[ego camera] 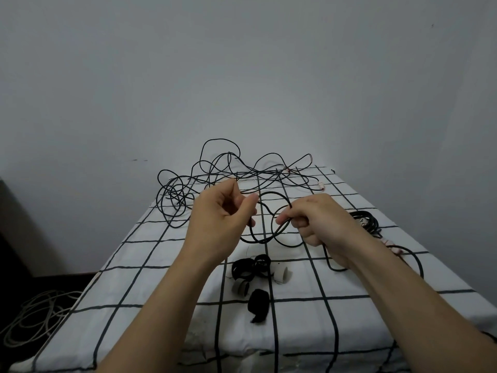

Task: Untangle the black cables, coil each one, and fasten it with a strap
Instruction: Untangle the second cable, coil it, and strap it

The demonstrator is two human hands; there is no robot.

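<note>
A tangle of thin black cables point(215, 170) sprawls over the far end of the table. My right hand point(317, 219) pinches a couple of black cable loops point(271, 230) held above the cloth at mid-table. My left hand point(223, 214) is raised just left of those loops with its fingers curled; a strand passes by its fingers, but a grip cannot be made out. Black and grey straps point(255, 273) lie in a small heap in front of my hands. A coiled black cable point(368, 220) lies at the right, behind my right hand.
The table wears a white cloth with a black grid point(161, 305). A pale cable pile point(35, 313) lies on the dark floor at the left. Cable ends with whitish plugs point(321, 185) rest near the far right edge. A bare grey wall stands behind.
</note>
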